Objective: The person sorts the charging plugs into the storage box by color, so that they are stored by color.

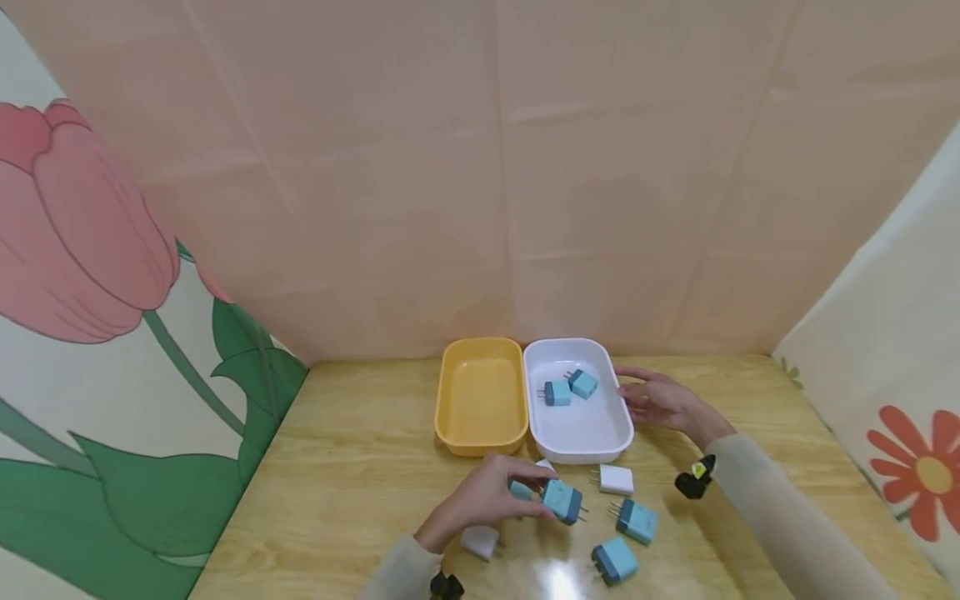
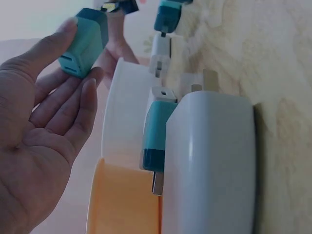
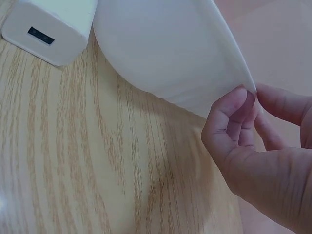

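My left hand pinches a blue USB wall charger between thumb and fingers, above the table in front of the trays. The left wrist view shows two slots in the end of this held charger. With thumb and fingertips, my right hand grips the rim of the white tray at its right side. Two blue chargers lie inside that white tray. To its left, touching or almost touching, stands a yellow tray with nothing in it.
Right of my left hand lie two blue chargers and a white charger. Another white charger is beneath my left wrist. More chargers are partly hidden behind my left hand. A cloth backdrop rises behind the trays.
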`<state>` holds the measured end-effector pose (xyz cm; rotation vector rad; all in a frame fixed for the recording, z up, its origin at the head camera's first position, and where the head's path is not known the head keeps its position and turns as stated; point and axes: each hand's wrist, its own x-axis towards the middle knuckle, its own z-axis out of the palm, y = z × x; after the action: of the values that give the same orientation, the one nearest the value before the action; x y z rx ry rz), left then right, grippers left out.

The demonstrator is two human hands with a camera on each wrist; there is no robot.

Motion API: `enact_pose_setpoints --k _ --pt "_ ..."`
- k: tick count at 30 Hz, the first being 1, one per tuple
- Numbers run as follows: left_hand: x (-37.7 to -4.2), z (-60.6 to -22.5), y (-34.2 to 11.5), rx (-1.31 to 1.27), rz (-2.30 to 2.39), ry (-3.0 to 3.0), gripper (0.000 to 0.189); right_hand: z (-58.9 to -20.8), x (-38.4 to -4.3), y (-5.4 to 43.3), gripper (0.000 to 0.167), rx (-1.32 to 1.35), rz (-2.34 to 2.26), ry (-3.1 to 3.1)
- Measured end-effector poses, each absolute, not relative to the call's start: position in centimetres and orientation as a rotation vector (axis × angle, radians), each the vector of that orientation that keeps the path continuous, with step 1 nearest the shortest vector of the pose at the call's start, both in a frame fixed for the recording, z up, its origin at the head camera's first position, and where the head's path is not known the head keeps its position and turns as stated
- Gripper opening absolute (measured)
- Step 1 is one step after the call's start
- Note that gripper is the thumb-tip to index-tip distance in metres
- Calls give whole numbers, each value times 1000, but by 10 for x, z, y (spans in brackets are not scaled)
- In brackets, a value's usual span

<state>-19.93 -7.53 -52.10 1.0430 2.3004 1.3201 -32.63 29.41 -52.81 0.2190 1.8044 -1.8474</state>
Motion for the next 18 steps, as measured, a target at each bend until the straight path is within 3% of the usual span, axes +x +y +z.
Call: enact_pose_setpoints --k 18 --pt "-212 -509 -67 851 1496 2177 49 -524 -326 293 70 209 -1839 1800"
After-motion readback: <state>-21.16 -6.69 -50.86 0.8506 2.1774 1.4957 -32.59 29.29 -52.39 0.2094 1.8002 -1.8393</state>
